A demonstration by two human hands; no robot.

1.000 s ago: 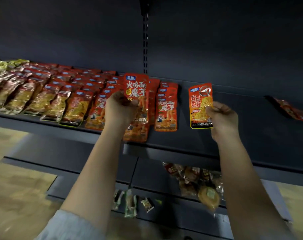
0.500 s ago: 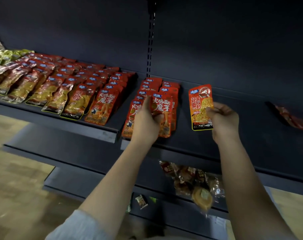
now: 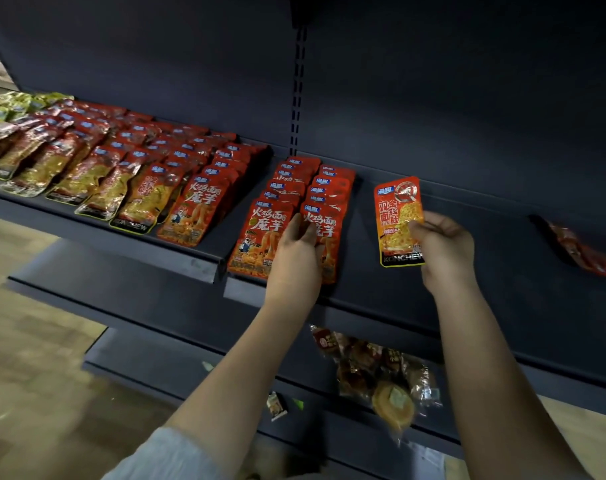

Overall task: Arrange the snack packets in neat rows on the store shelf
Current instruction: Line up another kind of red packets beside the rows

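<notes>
Red snack packets lie in overlapping rows on the dark shelf (image 3: 495, 271). My left hand (image 3: 296, 261) rests on the front red packet (image 3: 324, 233) of the rightmost row, fingers curled over its left edge, next to another front red packet (image 3: 256, 237). My right hand (image 3: 445, 249) pinches an orange-and-yellow packet (image 3: 398, 216) by its right edge, holding it upright above the bare shelf to the right of the rows.
More rows of red, gold and green packets (image 3: 87, 161) fill the left shelf section. One loose red packet (image 3: 585, 252) lies at the far right. On the lower shelf sit clear-wrapped snacks (image 3: 381, 372) and a small packet (image 3: 276, 405). An upright slotted post (image 3: 297, 88) divides the back panel.
My left hand carried a red packet from in front of the left rows down onto the front of the rightmost row. The right hand kept its packet nearly still.
</notes>
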